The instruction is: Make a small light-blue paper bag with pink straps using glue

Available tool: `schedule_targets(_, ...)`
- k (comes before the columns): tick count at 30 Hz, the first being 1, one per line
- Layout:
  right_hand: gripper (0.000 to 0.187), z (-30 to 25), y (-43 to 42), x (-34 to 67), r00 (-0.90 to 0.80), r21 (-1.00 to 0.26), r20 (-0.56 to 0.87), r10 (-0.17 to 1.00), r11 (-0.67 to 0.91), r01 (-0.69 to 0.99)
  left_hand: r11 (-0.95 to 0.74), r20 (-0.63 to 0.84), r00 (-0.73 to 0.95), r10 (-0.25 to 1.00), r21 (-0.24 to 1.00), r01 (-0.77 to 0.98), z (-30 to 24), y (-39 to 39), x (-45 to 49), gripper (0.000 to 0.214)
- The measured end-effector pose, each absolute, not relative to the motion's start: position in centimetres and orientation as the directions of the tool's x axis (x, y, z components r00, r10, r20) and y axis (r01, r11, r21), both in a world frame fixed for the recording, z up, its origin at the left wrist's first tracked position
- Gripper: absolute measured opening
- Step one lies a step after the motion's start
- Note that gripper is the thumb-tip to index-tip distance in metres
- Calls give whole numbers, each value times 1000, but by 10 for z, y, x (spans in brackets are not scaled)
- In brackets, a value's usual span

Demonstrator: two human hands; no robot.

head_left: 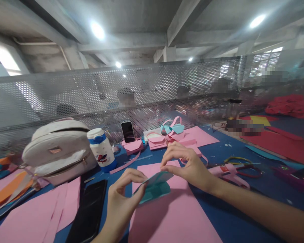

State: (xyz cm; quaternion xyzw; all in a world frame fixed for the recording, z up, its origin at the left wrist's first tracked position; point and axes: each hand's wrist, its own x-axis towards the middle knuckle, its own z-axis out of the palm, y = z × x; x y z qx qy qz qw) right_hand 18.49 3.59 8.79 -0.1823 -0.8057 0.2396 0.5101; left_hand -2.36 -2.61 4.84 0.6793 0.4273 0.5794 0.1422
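Beneath a concrete ceiling (pixel 131 20), I look across a blue worktop (pixel 225 216) to a pink sheet (pixel 174 219), with the folded teal paper (pixel 155 192) over it, long axis running left to right. My left grip (pixel 120 199), nearer, pinches its left end; whether my right grip (pixel 184 162) holds its far edge, I cannot tell

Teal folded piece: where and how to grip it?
Probably a light pinch on the left edge of the teal folded piece, coming from the left, where the left hand has it: it's thin, folded and tilted above the pink sheet, so squeezing across the fold could crush it.
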Motion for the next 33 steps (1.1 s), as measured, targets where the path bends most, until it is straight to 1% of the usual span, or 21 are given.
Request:
schedule_targets(10,4,84,34,181,-478,-504,741,472,861,70,-616,684,-17,729,668,418,51,-28,-20,13)
schedule_targets(14,5,82,33,181,-476,-512,739,476,857,61,-623,686,11,728,654,430,51,-27,-20,13)
schedule_targets(20,11,80,33,180,-454,-573,716,531,818,53,-627,684,46,728,637,449,51,-28,-23,12)
schedule_targets(25,16,83,35,182,-420,-588,720,552,807,53,-619,688,5,726,650,441,54,-28,-22,14)
schedule_targets(29,14,85,34,182,-428,-569,729,535,820,56,-620,692,0,722,647,444,54,-27,-20,14)
schedule_targets(33,6,83,33,181,-459,-541,731,504,839,61,-622,696,5,718,638,453,54,-28,-20,14)
